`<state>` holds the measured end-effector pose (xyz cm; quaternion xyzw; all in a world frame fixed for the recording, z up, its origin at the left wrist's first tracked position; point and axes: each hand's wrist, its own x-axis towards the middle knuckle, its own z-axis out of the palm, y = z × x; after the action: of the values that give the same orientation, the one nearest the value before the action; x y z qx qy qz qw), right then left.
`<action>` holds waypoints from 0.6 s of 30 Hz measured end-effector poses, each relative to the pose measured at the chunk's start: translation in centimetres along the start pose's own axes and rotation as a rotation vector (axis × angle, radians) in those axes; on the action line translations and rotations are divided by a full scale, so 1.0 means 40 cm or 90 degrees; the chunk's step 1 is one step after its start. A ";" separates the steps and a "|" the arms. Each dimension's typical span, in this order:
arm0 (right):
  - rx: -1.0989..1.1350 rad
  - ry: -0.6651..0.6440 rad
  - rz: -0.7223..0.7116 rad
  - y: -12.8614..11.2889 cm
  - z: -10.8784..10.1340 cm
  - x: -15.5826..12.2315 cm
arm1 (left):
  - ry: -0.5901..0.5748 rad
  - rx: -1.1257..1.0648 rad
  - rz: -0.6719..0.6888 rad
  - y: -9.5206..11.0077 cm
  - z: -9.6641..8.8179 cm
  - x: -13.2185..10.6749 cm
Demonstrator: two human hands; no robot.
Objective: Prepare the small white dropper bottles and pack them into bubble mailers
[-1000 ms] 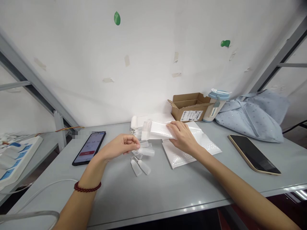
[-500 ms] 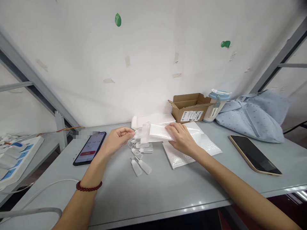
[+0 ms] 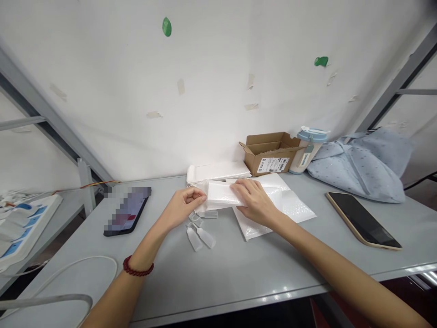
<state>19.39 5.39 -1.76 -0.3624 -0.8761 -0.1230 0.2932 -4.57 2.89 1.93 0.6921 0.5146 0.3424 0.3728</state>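
Observation:
My right hand (image 3: 255,200) is wrapped over a flat white rectangular packet (image 3: 221,193), held level just above the table. At its left end the packet has a loose, see-through plastic bag edge (image 3: 204,186). My left hand (image 3: 186,204), with a dark red beaded bracelet on its wrist, is closed at that edge, thumb and fingertips pinching the plastic. Below and partly behind the packet lie several small frosted, bottle-shaped pieces (image 3: 206,238) with thin loops. White bubble mailers (image 3: 297,207) lie under and beside my right hand.
Another white padded mailer (image 3: 218,171) lies against the wall. Behind are an open cardboard box (image 3: 271,155), a blue-lidded cup (image 3: 307,152) and a light blue cloth bag (image 3: 358,168). Phones lie left (image 3: 128,212) and right (image 3: 363,221). A power strip (image 3: 27,228) and white cable (image 3: 78,259) are at left.
My left hand has moved right, from the loops of the small frosted pieces to the packet's plastic edge. The packet has shifted slightly left and down with my right hand.

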 end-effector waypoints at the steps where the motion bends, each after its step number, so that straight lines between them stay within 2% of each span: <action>1: 0.001 -0.002 -0.002 -0.002 0.001 0.000 | -0.012 -0.007 -0.001 0.001 0.003 -0.001; 4: 0.004 -0.010 -0.004 -0.008 0.003 -0.001 | -0.022 0.008 0.005 0.003 0.010 -0.003; 10: 0.010 -0.026 -0.010 -0.014 0.002 -0.003 | 0.017 0.127 0.034 0.006 0.026 -0.009; 18: 0.029 -0.021 -0.023 -0.020 -0.001 -0.003 | -0.133 -0.042 -0.020 0.031 0.019 -0.020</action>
<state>18.92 4.73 -1.80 -0.3419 -0.8898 -0.1024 0.2845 -3.55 1.76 2.56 0.7033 0.4721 0.2792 0.4523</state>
